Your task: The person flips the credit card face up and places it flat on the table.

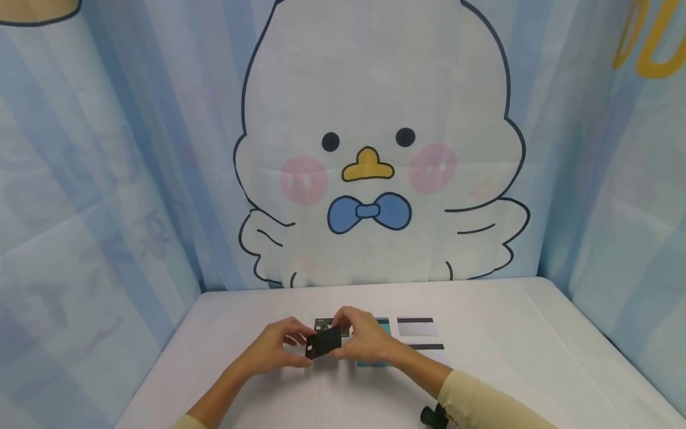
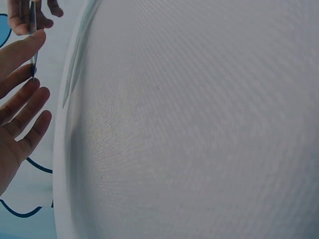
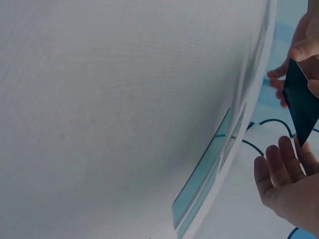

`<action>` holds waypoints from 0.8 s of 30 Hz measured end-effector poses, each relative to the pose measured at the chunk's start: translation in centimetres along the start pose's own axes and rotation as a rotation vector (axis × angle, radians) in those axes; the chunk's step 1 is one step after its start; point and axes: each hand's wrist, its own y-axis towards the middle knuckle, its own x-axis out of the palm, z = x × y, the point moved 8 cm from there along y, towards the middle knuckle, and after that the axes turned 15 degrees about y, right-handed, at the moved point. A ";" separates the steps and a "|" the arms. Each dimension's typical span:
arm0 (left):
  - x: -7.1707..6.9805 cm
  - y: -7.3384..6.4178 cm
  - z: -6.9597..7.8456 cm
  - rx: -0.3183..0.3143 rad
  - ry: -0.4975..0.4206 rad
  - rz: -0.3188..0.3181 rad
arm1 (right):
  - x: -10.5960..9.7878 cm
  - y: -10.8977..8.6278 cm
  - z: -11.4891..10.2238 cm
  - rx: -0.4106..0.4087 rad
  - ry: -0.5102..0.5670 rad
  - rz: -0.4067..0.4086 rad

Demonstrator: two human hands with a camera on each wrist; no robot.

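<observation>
A small black card [image 1: 324, 344] is up between both hands over the white table, tilted, with light print near its left end. My left hand [image 1: 272, 348] pinches its left edge between thumb and index finger, the other fingers spread behind. At the right edge, the thumb and fingertips of my right hand [image 1: 367, 338] grip the card. The left wrist view shows the card edge-on; in the right wrist view its dark face [image 3: 300, 99] is plain. Just behind it lies a dark printed card [image 1: 322, 322], partly hidden.
Teal cards [image 1: 384, 323] lie under and behind the right hand. To their right are white cards with black stripes [image 1: 417, 327]. A black object [image 1: 433, 417] sits by the right sleeve. A cartoon-printed curtain [image 1: 375, 250] stands along the table's [image 1: 514, 351] far edge.
</observation>
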 end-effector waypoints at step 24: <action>0.0 0.8 0.0 -0.022 0.165 -0.007 | 0.3 -0.5 0.2 0.049 -0.170 -0.052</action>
